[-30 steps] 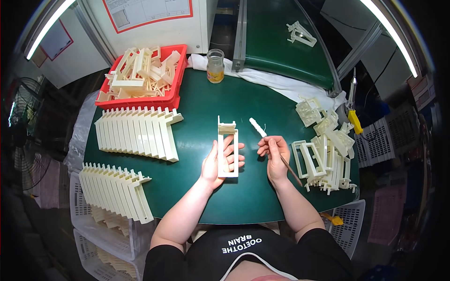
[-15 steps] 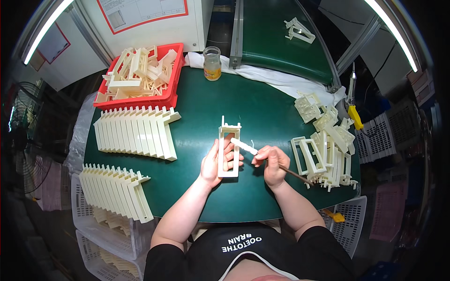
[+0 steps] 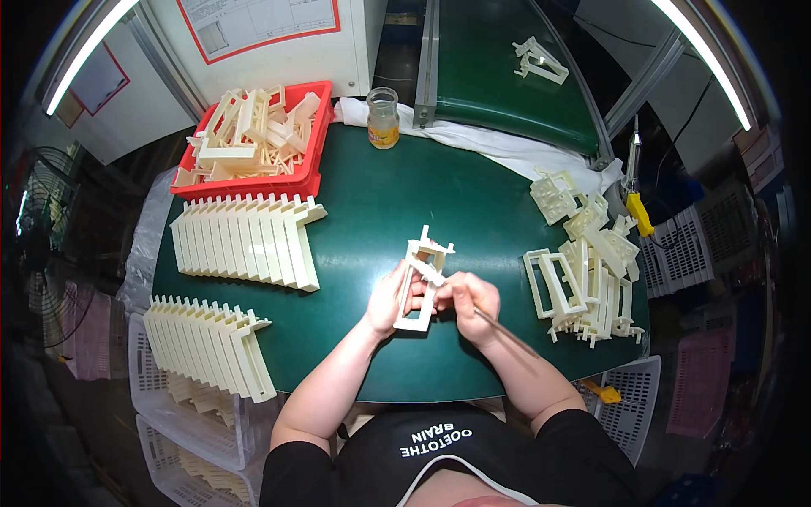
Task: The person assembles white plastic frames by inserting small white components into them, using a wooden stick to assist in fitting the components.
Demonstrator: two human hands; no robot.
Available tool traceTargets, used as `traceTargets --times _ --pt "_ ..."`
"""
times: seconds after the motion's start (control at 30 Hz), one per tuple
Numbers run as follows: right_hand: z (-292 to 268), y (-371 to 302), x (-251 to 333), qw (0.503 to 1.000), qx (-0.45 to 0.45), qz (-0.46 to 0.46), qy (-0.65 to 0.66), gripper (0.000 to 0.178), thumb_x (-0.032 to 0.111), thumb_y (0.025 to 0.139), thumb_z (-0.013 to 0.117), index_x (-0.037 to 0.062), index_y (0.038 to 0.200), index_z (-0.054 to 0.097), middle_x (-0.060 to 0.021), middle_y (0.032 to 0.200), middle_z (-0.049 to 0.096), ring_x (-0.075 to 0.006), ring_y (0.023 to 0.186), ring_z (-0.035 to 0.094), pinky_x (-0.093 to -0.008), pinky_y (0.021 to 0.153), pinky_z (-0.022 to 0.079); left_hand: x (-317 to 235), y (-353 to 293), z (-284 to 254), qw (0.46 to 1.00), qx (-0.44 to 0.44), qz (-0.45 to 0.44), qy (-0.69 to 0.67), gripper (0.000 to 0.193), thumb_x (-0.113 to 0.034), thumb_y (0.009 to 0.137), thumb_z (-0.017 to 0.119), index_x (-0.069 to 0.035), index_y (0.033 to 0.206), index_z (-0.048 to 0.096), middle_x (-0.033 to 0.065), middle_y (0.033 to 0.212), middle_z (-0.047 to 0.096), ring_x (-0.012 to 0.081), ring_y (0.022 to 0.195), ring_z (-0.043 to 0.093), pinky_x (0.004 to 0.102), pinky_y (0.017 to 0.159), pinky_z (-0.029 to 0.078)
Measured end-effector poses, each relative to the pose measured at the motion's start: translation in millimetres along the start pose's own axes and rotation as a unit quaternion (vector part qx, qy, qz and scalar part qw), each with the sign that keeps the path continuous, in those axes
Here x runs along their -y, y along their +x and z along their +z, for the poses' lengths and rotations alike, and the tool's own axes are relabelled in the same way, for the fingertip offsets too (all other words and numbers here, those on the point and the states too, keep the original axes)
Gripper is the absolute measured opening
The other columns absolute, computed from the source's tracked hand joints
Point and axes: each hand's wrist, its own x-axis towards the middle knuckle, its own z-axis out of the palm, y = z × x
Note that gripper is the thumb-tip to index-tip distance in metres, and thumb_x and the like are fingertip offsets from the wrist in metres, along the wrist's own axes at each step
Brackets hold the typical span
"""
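Observation:
My left hand [image 3: 386, 299] is closed round a cream plastic frame [image 3: 415, 324], long and rectangular with pegs at its far end. The frame tilts slightly to the right over the green table. In my right hand [image 3: 475, 309] is a thin brown stick with a white cloth-wrapped tip [image 3: 429, 272]. That tip lies at the inside of the frame, near its far end; whether it touches the plastic I cannot tell. Several similar frames [image 3: 557, 287] lie in a loose pile to the right of my right hand.
Two neat rows of cream parts [image 3: 245, 241] stand at the left. Behind them is a red bin [image 3: 314, 160] heaped with loose pieces. A glass jar [image 3: 383, 118] stands at the back, by a white cloth [image 3: 498, 150] and green conveyor [image 3: 498, 93]. A yellow-handled tool [image 3: 639, 211] hangs at right.
The frame has tilted to the right and come slightly nearer me. My right hand has moved left and a little nearer, bringing the wrapped tip across the frame's opening.

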Motion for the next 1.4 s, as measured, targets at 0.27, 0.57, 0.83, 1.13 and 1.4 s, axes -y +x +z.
traceTargets --times 0.27,0.57,0.83,1.13,1.4 --pt "3 -11 7 0.991 0.117 0.049 -0.033 0.028 0.015 0.097 0.05 0.0011 0.075 0.059 -0.006 0.065 0.061 -0.0129 0.051 0.058 -0.0253 0.047 0.045 -5 0 0 0.999 -0.024 0.024 -0.034 0.052 -0.043 0.103 0.023 -0.005 0.135 0.038 0.0142 0.106 0.057 0.0189 0.081 0.062 0.0315 0.072 0.056" --pt "-9 4 -7 0.988 -0.095 0.034 -0.116 0.028 0.015 0.096 0.053 -0.0013 0.074 0.058 -0.0088 0.066 0.063 -0.0135 0.055 0.06 -0.0264 0.051 0.049 11 -1 19 0.952 -0.115 0.111 0.261 0.054 -0.04 0.103 0.027 -0.004 0.144 0.03 0.0084 0.107 0.059 0.0128 0.081 0.059 0.0272 0.074 0.052" --pt "10 -5 11 0.958 0.081 0.274 -0.035 0.032 0.018 0.099 0.049 -0.0008 0.074 0.058 -0.0067 0.06 0.06 -0.0088 0.048 0.055 -0.0218 0.044 0.044 -3 -6 11 0.91 -0.199 0.233 0.28 0.05 -0.03 0.104 0.03 -0.005 0.147 0.027 0.0035 0.094 0.054 0.0101 0.073 0.05 0.0243 0.065 0.046" --pt "-2 -5 -5 0.931 0.072 0.308 0.182 0.04 0.03 0.102 0.042 0.0028 0.075 0.055 -0.0103 0.057 0.059 -0.0113 0.04 0.052 -0.0213 0.039 0.04 0 -3 10 0.864 -0.139 0.287 0.389 0.055 -0.034 0.103 0.027 0.003 0.144 0.028 0.0114 0.123 0.054 0.0114 0.079 0.057 0.0265 0.07 0.05" --pt "2 -3 -3 0.992 -0.081 0.046 0.088 0.036 0.03 0.102 0.04 0.0005 0.083 0.049 -0.0148 0.073 0.062 -0.0174 0.059 0.061 -0.0253 0.056 0.05 19 -2 17 0.945 -0.075 0.147 0.281 0.059 -0.041 0.103 0.027 -0.004 0.148 0.022 0.0082 0.105 0.056 0.012 0.076 0.056 0.0269 0.071 0.05"
